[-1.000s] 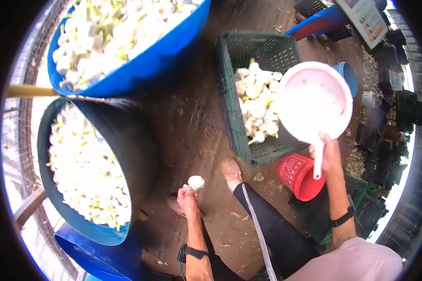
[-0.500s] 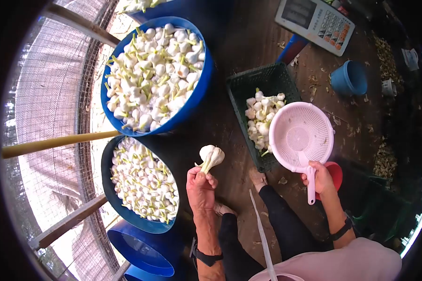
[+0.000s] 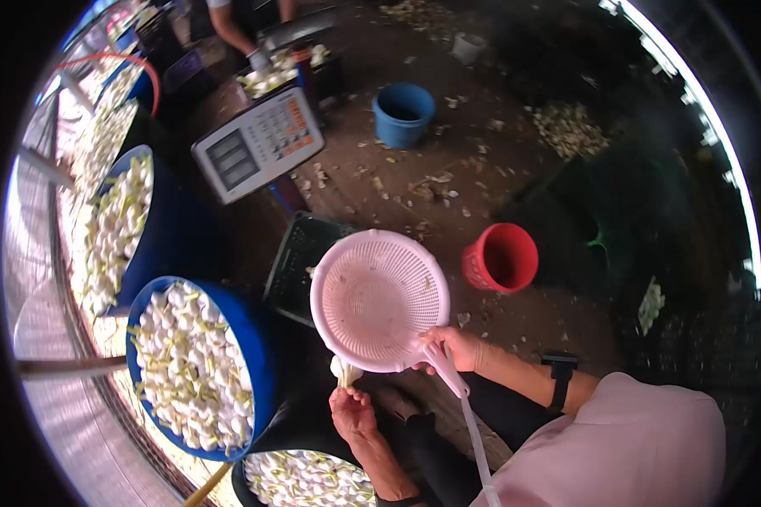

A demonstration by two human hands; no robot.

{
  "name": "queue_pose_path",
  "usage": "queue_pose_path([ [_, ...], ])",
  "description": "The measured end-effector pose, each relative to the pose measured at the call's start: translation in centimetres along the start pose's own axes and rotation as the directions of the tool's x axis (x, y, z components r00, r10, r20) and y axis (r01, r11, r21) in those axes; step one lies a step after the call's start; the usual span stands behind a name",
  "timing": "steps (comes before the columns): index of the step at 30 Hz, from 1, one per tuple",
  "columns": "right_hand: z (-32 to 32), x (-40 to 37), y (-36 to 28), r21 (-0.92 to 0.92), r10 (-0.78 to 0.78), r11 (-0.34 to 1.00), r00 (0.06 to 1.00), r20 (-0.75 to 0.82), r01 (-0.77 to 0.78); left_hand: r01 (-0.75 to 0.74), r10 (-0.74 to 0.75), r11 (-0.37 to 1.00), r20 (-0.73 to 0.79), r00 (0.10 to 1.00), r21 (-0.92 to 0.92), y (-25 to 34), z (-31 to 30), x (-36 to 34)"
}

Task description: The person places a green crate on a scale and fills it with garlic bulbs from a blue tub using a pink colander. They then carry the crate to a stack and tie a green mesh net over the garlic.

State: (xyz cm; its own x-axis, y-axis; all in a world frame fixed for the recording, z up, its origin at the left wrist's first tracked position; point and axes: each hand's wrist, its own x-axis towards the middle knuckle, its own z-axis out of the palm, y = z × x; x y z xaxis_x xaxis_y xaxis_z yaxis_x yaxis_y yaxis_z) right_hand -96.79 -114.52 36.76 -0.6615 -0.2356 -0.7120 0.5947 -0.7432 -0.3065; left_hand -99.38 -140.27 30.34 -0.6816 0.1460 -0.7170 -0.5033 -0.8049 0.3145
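My right hand (image 3: 450, 350) is closed round the handle of a pink colander (image 3: 368, 300), whose bowl faces up and holds only a few small bits. A garlic bulb (image 3: 347, 370) is pinched by its stem in my left hand (image 3: 353, 412), just below the colander's rim and partly hidden by it. Under the colander stands a dark green crate (image 3: 292, 270), mostly covered. To the left, a blue tub (image 3: 266, 363) is full of garlic bulbs.
A scale display (image 3: 258, 145) stands beyond the crate. A blue bucket (image 3: 403, 118) and a red bucket (image 3: 500, 258) sit on the floor. More garlic tubs line the left side. At the top, another person's gloved hand (image 3: 260, 59) is at some garlic.
The view has swung to the right. The colander now covers most of the crate and part of the bulb, and the other person and the whole red bucket have come into view.
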Motion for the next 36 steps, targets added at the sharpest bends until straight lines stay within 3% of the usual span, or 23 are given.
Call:
queue_pose_path([
  [6, -3.3, -7.2, 6.3, 0.097, -0.089, 0.988, 0.960, -0.266, 0.119, -0.027, 0.033, 0.917, -0.010, 0.999, 0.399, 1.2, -0.1, -2.4],
  [9, -6.6, -9.9, 10.6, 0.329, -0.022, 0.936, 0.953, -0.302, 0.126, 0.012, 0.033, 0.841, -0.072, 0.997, 0.541, 1.0, 0.1, -3.4],
  [11, -7.9, -12.1, 14.2, 0.462, -0.130, 0.867, 0.980, -0.152, 0.187, 0.126, -0.098, 0.794, -0.079, 0.992, 0.594, -1.2, 0.7, -4.1],
  [13, -5.8, -12.7, 14.6, 0.363, -0.147, 0.890, 0.928, -0.342, 0.275, 0.325, -0.341, 0.749, -0.085, 0.936, 0.578, -4.0, 1.6, -4.8],
  [14, -4.8, -13.7, 13.7, 0.256, -0.197, 0.910, 0.884, -0.424, 0.326, 0.432, -0.506, 0.734, -0.001, 0.862, 0.524, -6.1, -0.3, -3.5],
  [15, -5.1, -13.6, 14.5, -0.413, -0.579, 0.805, 0.713, -0.395, 0.426, 0.297, -0.456, 0.534, -0.026, 0.890, 0.791, -8.7, -1.9, -2.7],
  [17, -2.9, -15.8, 12.5, -0.230, -0.449, 0.891, 0.693, -0.563, 0.390, 0.371, -0.558, 0.592, 0.032, 0.829, 0.715, -11.6, 2.0, -8.4],
  [18, -4.0, -16.3, 12.8, -0.221, -0.467, 0.880, 0.682, -0.563, 0.420, 0.353, -0.563, 0.578, 0.046, 0.825, 0.735, -13.2, 1.9, -8.7],
  [20, -6.8, -16.7, 14.2, -0.393, -0.659, 0.749, 0.538, -0.526, 0.534, 0.389, -0.577, 0.400, -0.102, 0.810, 0.830, -17.3, 0.1, -7.4],
  [21, -7.5, -18.0, 14.0, -0.382, -0.668, 0.738, 0.518, -0.535, 0.557, 0.373, -0.584, 0.378, -0.095, 0.807, 0.847, -19.5, -0.9, -6.9],
  [23, -8.2, -21.0, 13.8, -0.468, -0.736, 0.640, 0.313, -0.600, 0.609, 0.167, -0.562, 0.337, 0.056, 0.826, 0.927, -23.1, -2.9, -5.9],
  [24, -9.5, -22.8, 13.3, -0.422, -0.712, 0.657, 0.331, -0.619, 0.625, -0.319, -0.631, 0.119, 0.320, 0.707, 0.940, -24.4, -1.9, -6.6],
  [25, -11.1, -25.1, 12.7, -0.417, -0.715, 0.641, 0.306, -0.628, 0.644, -0.342, -0.647, 0.109, 0.327, 0.689, 0.934, -26.5, -1.1, -7.7],
  [26, -12.4, -28.6, 11.6, -0.267, -0.603, 0.738, 0.428, -0.673, 0.620, 0.037, -0.610, 0.323, 0.178, 0.772, 0.946, -28.8, 2.3, -12.2],
  [27, -13.6, -31.5, 11.3, -0.109, -0.479, 0.811, 0.547, -0.687, 0.575, 0.390, -0.611, 0.505, -0.001, 0.792, 0.770, -30.8, 4.3, -15.2],
  [28, -18.6, -28.8, 14.4, 0.153, -0.423, 0.768, 0.672, -0.608, 0.622, 0.461, -0.662, 0.485, -0.032, 0.749, 0.743, -32.2, 4.2, -15.3],
  [29, -20.7, -29.2, 15.9, 0.155, -0.441, 0.746, 0.655, -0.613, 0.647, 0.446, -0.672, 0.470, -0.019, 0.740, 0.762, -33.7, 3.9, -15.7],
  [30, -22.3, -30.0, 16.9, 0.484, -0.394, 0.595, 0.758, -0.519, 0.641, 0.329, -0.659, 0.273, -0.074, 0.749, 0.904, -35.1, 3.4, -16.5],
  [31, -23.9, -30.4, 18.0, 0.755, -0.386, 0.391, 0.839, -0.384, 0.526, 0.198, -0.628, 0.057, -0.119, 0.769, 0.979, -36.6, 2.8, -17.3],
  [32, -25.7, -29.9, 19.3, 0.755, -0.404, 0.380, 0.831, -0.384, 0.534, 0.179, -0.631, 0.052, -0.107, 0.768, 0.983, -38.0, 3.4, -19.9],
  [34, -28.5, -28.9, 21.7, 0.793, -0.514, 0.282, 0.783, -0.350, 0.539, -0.288, -0.564, -0.163, 0.150, 0.812, 0.944, -40.4, 5.0, -26.2],
  [36, -29.4, -30.3, 22.5, 0.797, -0.495, 0.217, 0.767, -0.408, 0.564, -0.384, -0.638, -0.221, 0.164, 0.752, 0.897, -42.2, 4.2, -27.0],
])
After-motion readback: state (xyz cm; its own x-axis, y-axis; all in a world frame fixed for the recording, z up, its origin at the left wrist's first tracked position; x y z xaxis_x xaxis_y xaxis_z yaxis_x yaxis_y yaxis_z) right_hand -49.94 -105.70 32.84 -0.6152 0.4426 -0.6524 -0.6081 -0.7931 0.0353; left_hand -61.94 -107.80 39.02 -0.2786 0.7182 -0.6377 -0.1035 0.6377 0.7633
